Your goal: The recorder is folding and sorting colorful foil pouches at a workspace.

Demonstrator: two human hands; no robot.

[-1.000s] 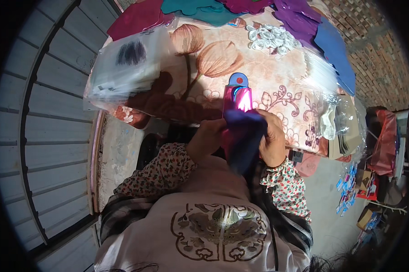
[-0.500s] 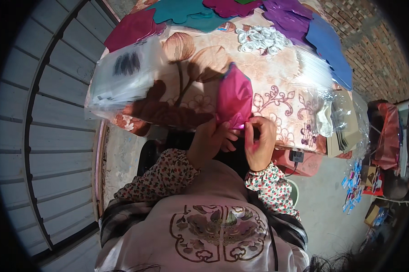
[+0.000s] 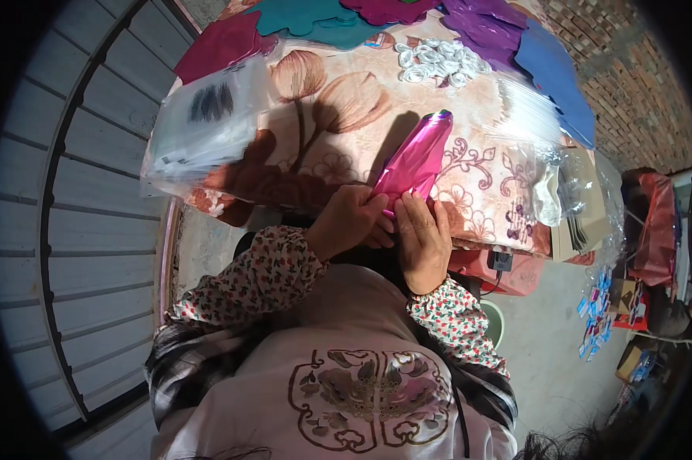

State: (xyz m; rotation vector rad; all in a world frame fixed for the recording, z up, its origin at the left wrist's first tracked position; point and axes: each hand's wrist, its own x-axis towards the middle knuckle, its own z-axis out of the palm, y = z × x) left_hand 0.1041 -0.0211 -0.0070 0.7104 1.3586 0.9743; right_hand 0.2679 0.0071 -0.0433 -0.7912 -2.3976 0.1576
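Note:
A flat, shiny pink foil balloon (image 3: 416, 161), folded into a narrow strip, leans up and to the right from the table's near edge. My left hand (image 3: 350, 218) pinches its lower left end between thumb and fingers. Across the lower right end lie the fingers of my right hand (image 3: 424, 239), pressed together on the foil. The right thumb and whatever lies under the fingers are hidden. The balloon's upper tip shows a bluish-green edge and touches neither hand.
On the patterned tablecloth (image 3: 315, 165) lie clear plastic bags (image 3: 204, 130), white ribbon coils (image 3: 438, 63), white straws (image 3: 526, 115) and beige cards (image 3: 580, 215). Teal (image 3: 315, 23), purple (image 3: 488, 34) and blue (image 3: 555, 80) foil pieces line the far edge. A red stool (image 3: 507, 274) stands below.
The pink balloon has become narrower and tilted to the right. My right hand has gone from an upright pinch at its corner to fingers laid over its lower end.

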